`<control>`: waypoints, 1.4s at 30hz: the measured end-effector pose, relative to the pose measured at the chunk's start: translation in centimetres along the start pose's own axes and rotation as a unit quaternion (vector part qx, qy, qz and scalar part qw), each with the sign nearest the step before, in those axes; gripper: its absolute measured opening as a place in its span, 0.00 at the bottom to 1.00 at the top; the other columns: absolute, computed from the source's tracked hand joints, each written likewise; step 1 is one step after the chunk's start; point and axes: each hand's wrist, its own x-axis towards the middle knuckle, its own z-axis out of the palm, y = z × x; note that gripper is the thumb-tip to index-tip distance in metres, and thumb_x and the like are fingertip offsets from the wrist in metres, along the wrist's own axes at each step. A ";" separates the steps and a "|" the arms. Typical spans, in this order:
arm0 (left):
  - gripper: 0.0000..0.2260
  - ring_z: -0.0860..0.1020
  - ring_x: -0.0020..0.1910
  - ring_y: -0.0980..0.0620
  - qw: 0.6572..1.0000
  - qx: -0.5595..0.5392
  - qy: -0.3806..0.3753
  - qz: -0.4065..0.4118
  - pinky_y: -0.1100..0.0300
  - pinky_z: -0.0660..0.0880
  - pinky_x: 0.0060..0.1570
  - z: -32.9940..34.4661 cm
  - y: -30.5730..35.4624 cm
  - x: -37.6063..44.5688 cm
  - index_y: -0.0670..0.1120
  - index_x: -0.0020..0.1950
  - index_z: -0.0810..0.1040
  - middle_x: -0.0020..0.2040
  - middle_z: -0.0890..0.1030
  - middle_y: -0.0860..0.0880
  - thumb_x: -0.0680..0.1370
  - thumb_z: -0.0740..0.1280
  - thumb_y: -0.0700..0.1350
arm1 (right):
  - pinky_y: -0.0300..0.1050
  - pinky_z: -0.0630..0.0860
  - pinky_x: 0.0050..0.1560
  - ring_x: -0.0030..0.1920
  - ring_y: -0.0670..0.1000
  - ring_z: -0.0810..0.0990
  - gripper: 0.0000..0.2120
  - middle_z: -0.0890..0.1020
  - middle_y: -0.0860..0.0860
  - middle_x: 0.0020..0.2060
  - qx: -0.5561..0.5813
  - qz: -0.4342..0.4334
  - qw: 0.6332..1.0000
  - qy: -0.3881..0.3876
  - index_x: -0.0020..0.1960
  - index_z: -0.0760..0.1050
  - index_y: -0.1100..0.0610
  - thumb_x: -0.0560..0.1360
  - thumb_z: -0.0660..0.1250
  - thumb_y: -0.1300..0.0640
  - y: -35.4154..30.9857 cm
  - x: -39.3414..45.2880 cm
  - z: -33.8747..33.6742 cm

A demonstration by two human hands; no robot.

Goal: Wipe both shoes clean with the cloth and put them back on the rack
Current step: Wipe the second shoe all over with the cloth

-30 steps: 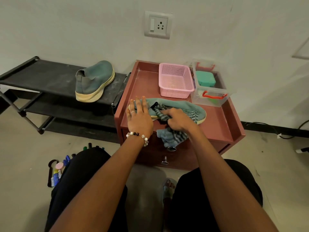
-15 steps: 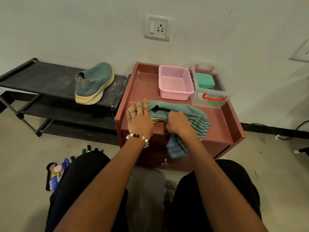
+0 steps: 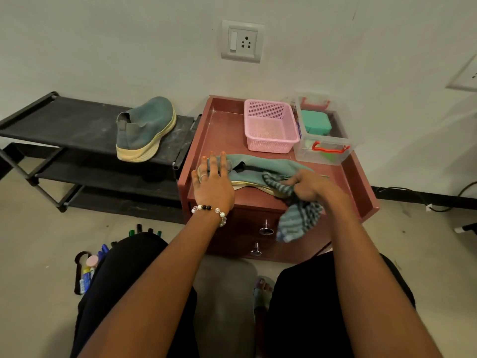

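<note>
A teal slip-on shoe (image 3: 268,167) with a cream sole lies on its side on the red-brown cabinet top (image 3: 222,130). My left hand (image 3: 213,183) presses flat on its heel end, fingers straight. My right hand (image 3: 311,187) grips a blue-grey striped cloth (image 3: 296,217) against the shoe's toe end, hiding that end. The cloth's loose end hangs over the cabinet's front edge. The second teal shoe (image 3: 145,127) stands upright on the top shelf of the black shoe rack (image 3: 64,122) to the left.
A pink basket (image 3: 269,129) and a clear plastic box (image 3: 322,135) with red handles stand at the back of the cabinet top. Markers and small bottles (image 3: 89,267) lie on the floor by my left knee. Cables run along the wall at right.
My right hand has swept the cloth along the shoe: from its middle out to the toe. My left hand has stayed on the heel.
</note>
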 end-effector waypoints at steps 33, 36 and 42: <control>0.33 0.38 0.77 0.42 0.999 0.031 -0.004 -0.006 0.44 0.47 0.74 0.4 0.6 -0.3 0.48 0.78 0.35 0.78 0.37 0.47 0.82 0.55 0.44 | 0.43 0.67 0.68 0.65 0.54 0.73 0.22 0.79 0.54 0.62 0.073 -0.132 0.988 0.028 0.63 0.77 0.55 0.74 0.57 0.69 -4.7 2.4 4.2; 0.33 0.39 0.77 0.44 1.000 0.026 0.000 -0.007 0.41 0.50 0.73 0.3 0.5 -0.4 0.49 0.78 0.35 0.79 0.38 0.48 0.82 0.54 0.43 | 0.42 0.65 0.69 0.67 0.52 0.71 0.27 0.75 0.51 0.66 0.050 -0.139 0.989 0.006 0.66 0.75 0.50 0.73 0.56 0.71 -2.4 2.1 2.9; 0.34 0.40 0.77 0.45 1.000 0.030 0.003 0.001 0.39 0.53 0.72 0.2 0.1 -0.3 0.50 0.77 0.34 0.79 0.39 0.48 0.81 0.55 0.42 | 0.52 0.66 0.68 0.62 0.57 0.76 0.17 0.80 0.55 0.60 -0.095 0.058 0.990 0.090 0.60 0.79 0.53 0.75 0.63 0.64 2.3 1.2 1.0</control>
